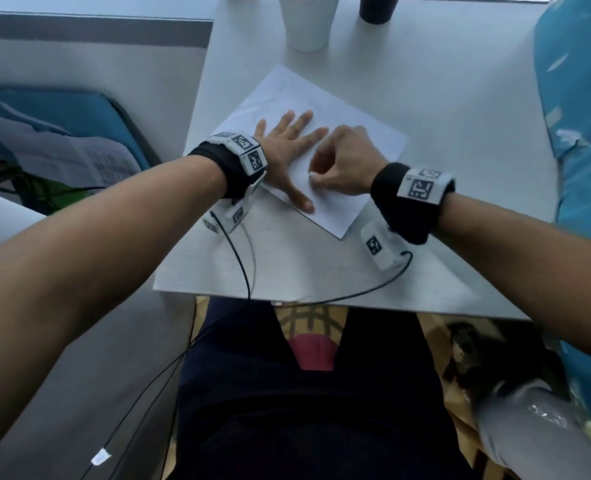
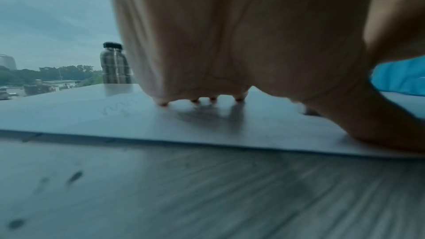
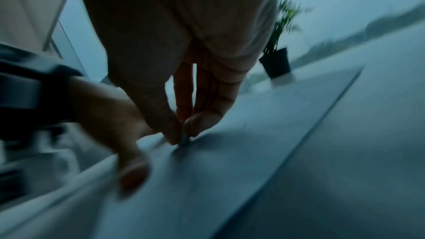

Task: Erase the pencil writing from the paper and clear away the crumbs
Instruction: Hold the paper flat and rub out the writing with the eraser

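A white sheet of paper [image 1: 353, 129] lies slanted on the pale table [image 1: 443, 116]. Faint pencil scribbles [image 2: 117, 109] show on its far part. My left hand [image 1: 287, 147] lies flat on the sheet with fingers spread, pressing it down. My right hand [image 1: 339, 161] is curled over the paper just right of the left thumb and pinches a small white eraser [image 1: 311, 174] against the sheet. In the right wrist view the eraser [image 3: 185, 140] is only a small tip between thumb and fingers, touching the paper [image 3: 253, 143]. No crumbs can be made out; the wrist views are blurred.
A white cup [image 1: 308, 20] and a dark pot [image 1: 379, 8] stand at the table's far edge. A dark bottle [image 2: 115, 64] shows by the window. Blue fabric [image 1: 578, 98] lies along the right side. Black cables [image 1: 238, 258] run off the near table edge.
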A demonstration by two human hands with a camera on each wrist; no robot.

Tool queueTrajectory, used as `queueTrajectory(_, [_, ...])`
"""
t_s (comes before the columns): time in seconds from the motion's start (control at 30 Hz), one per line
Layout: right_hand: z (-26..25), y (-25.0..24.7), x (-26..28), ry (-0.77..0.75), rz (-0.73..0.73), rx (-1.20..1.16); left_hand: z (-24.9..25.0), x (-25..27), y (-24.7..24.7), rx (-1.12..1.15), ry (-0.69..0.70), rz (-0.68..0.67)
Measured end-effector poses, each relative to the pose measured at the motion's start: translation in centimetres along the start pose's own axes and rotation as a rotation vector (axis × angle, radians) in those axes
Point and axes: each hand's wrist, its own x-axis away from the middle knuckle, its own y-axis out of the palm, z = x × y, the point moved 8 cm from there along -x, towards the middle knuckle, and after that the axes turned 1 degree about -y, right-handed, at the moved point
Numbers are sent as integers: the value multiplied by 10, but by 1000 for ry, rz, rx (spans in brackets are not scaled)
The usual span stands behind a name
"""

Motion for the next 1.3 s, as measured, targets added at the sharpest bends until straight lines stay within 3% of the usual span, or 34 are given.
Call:
queueTrajectory(0.07, [7,-6,-6,11,-12,-14,-1,-1,0,-5,0,-4])
queueTrajectory(0.17, [30,-37,-24,111,152,-40,1,0,-1,6,2,-11])
queueTrajectory(0.3, [7,-2,-7,-22,-86,-5,-1,-2,-1,7,-3,-8])
queueTrajectory(0.33, [11,-6,-10,-7,-90,1,-1,-2,0,12,-5,-9])
queueTrajectory(0.47, [38,-48,-32,140,140,-23,1,-1,-1,32,0,0])
queueTrajectory(0.6, [14,-3,-10,0,-93,2,-3,-4,1,20,-2,4])
queueTrajectory(0.63, [20,-9,-13,31,-86,-17,-3,-4,1,20,-4,-1])
queueTrajectory(0.73, [43,-44,-31,141,113,-54,1,-4,0,14,-2,-3])
queueTrajectory(0.9, [11,-1,-10,-16,-133,-11,-1,-4,1,1,-7,-17])
queueTrajectory(1.03, [45,-53,-33,150,130,-40,2,-3,1,5,-7,-18])
queueTrajectory(1.17, [3,-3,-9,-36,-92,-12,-1,-4,1,-11,0,-15])
queueTrajectory(1.2, [8,-6,-14,-20,-89,-14,-1,-4,1,-7,2,-16])
queueTrajectory(1.3, [37,-48,-39,112,126,-19,0,-4,0,-1,6,-1])
